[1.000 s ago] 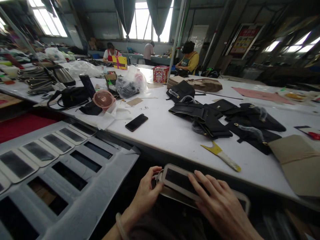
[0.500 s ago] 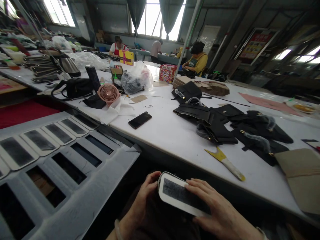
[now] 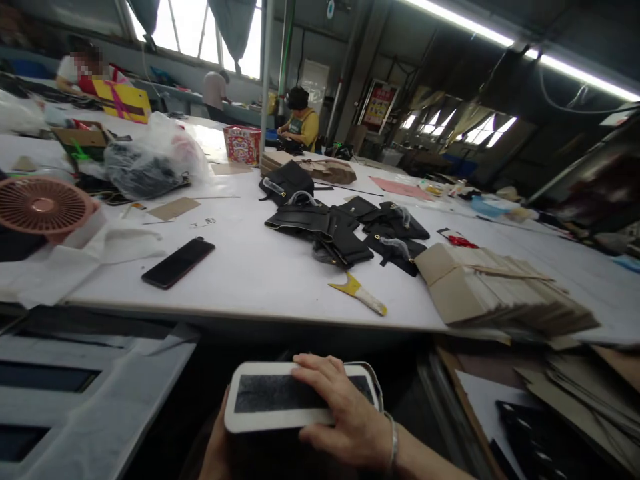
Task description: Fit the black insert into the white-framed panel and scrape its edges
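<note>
Holding the white-rimmed piece (image 3: pixel 270 395) roughly level, just in front of the body and below the near edge of the white table (image 3: pixel 260 267), with the right hand (image 3: pixel 345 413) spanning the dark middle, fingers toward the far rim and thumb at the near one. Showing only part of the left hand (image 3: pixel 217 437) beside the left end (mostly hidden, so impossible to tell how far closed). Looks light, judging by the modest size against the hand, and fairly stiff across the flat face. Seems likelier to give at the thin pale edge curving around the right end, so better not squeezed there. Probably smooth, perhaps slippery over the dark middle; best taken by both long rims, without pressing hard on the centre
</note>
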The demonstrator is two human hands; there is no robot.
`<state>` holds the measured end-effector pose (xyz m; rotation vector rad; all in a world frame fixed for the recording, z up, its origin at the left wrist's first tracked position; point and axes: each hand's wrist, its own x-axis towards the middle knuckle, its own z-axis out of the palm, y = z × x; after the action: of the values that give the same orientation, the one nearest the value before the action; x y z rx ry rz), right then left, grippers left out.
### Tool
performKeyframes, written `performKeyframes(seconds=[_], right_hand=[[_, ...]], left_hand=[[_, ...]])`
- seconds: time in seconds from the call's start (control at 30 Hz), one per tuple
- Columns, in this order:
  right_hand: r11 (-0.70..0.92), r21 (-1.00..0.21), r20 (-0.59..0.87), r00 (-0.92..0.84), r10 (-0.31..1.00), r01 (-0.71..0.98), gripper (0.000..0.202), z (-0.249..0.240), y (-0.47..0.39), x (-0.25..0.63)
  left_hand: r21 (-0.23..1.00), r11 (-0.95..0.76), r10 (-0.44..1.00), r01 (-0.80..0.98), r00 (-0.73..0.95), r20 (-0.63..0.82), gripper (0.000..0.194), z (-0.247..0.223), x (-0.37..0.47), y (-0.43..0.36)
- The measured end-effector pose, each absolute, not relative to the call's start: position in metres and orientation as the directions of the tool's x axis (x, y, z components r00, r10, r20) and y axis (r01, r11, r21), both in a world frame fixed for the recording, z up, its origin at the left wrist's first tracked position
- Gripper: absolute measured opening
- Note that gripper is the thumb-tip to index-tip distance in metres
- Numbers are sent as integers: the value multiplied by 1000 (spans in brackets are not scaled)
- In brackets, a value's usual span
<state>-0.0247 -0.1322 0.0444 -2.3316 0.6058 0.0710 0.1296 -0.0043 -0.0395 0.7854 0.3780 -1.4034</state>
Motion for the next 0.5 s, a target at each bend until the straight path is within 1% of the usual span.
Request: performKeyframes(seconds=[0.1, 0.17, 0.23, 0.3, 0.33, 0.4, 0.5], right_hand=[[-679, -607, -246, 910, -333, -413, 68, 50, -138, -25], [-708, -599, -235, 927, -291, -374, 67, 50, -141, -26], [-743, -583, -189, 944, -271, -330, 68, 45, -142, -28], [-808, -515, -97, 956, -277, -287, 60, 36, -144, -30], [-854, -451, -34, 961, -274, -260, 54, 30, -145, -31], [-947, -269, 95, 973, -208, -176, 48, 19, -150, -30], [-999, 44, 206, 978, -21, -31, 50, 10, -159, -26]], left_hand=[[329, -23, -734, 944, 207, -647, 50, -48, 128, -7], [356, 15, -732, 934, 253, -632, 50, -56, 129, -8], [429, 84, -727, 899, 350, -591, 53, -65, 131, -7], [538, 117, -723, 835, 444, -530, 53, -72, 134, -4], [585, 119, -724, 802, 473, -502, 53, -75, 135, -3], [633, 119, -725, 765, 503, -471, 52, -78, 136, -1], [658, 152, -695, 738, 553, -460, 51, -78, 135, -1]])
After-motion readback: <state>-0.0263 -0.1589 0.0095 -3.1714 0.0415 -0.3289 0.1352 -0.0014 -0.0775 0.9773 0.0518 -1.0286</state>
